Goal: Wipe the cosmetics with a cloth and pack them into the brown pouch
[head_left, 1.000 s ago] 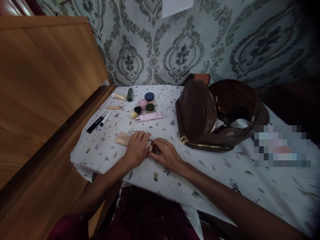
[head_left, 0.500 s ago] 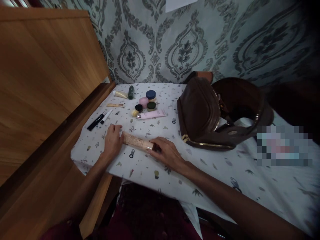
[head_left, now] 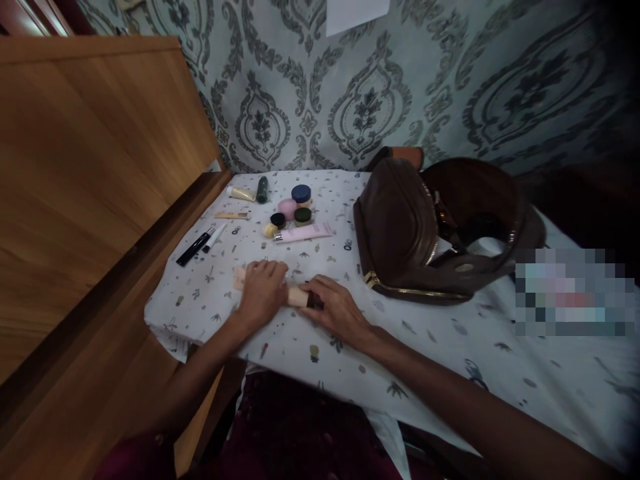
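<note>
A beige cosmetic tube [head_left: 299, 297] lies crosswise near the front of the table. My left hand [head_left: 263, 288] is closed over its middle, with the flat end showing past the knuckles on the left. At the other end, my right hand [head_left: 334, 303] grips the dark cap between thumb and fingers, which partly hide it. Beyond the hands, a pink tube [head_left: 303, 233] lies beside a small yellow item [head_left: 270, 231], a black-lidded jar [head_left: 277, 219], a green-lidded jar [head_left: 303, 216], a pink egg-shaped item [head_left: 287, 209] and a blue-lidded jar [head_left: 301, 194].
A brown leather bag [head_left: 400, 233] stands unzipped to the right. On the left lie a black stick [head_left: 194, 248], a white pen-like tube [head_left: 215, 237], a slim tan tube [head_left: 231, 215], a cream tube [head_left: 242, 193] and a dark green bottle [head_left: 262, 189]. A wooden panel [head_left: 100, 147] borders the table's left side.
My left hand has moved right, from the tube's flat end onto its middle, and now covers much of it. My right hand has stayed at the capped end.
</note>
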A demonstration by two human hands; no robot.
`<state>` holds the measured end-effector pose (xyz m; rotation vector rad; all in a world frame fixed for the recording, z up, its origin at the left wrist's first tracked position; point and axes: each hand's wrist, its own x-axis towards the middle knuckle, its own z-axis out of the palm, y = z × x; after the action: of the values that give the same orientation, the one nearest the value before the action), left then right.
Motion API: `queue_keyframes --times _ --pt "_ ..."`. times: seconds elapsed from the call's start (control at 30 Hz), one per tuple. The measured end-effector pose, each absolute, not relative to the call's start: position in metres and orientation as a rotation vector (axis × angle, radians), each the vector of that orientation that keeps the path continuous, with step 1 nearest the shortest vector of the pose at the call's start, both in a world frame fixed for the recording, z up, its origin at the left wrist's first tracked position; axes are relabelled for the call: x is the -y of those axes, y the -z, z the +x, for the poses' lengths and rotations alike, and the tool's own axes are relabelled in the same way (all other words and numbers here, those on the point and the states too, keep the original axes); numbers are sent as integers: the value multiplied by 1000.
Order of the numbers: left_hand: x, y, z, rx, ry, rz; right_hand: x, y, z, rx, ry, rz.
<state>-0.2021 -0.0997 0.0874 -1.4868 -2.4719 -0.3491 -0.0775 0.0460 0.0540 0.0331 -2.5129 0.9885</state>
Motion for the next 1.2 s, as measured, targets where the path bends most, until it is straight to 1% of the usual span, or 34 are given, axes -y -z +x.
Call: queue_keyframes --times 0.13,0.3,0.37,0.63,0.73,0.9,0.97,1.07,1.2 --pt "131 -88 -240 2528 397 -1293 -47 -54 -77 2528 -1012 14" --pt "151 -78 -261 2481 712 -1303 -45 -53 -77 2563 -1004 -28" --pt "152 -74 -261 2432 780 -1295 -44 -53 -76 2576 -966 -45" --pt "151 -82 -262 2330 856 -1235 -43 -58 -73 2533 -838 -2" --pt "149 -94 -254 2399 702 -1256 -42 -57 -71 2504 -786 61" --pt "137 -113 -219 2558 49 -1331 -42 -52 -70 2534 -845 58" --pt "129 -115 -203 2547 -136 -1395 -43 -52 -71 2527 -916 81" --pt "118 -114 -187 2518 -206 -1453 -44 -52 -71 2499 -1010 119" --pt "112 -107 -190 2566 -122 -1432 -45 -54 -72 2506 -1068 87"
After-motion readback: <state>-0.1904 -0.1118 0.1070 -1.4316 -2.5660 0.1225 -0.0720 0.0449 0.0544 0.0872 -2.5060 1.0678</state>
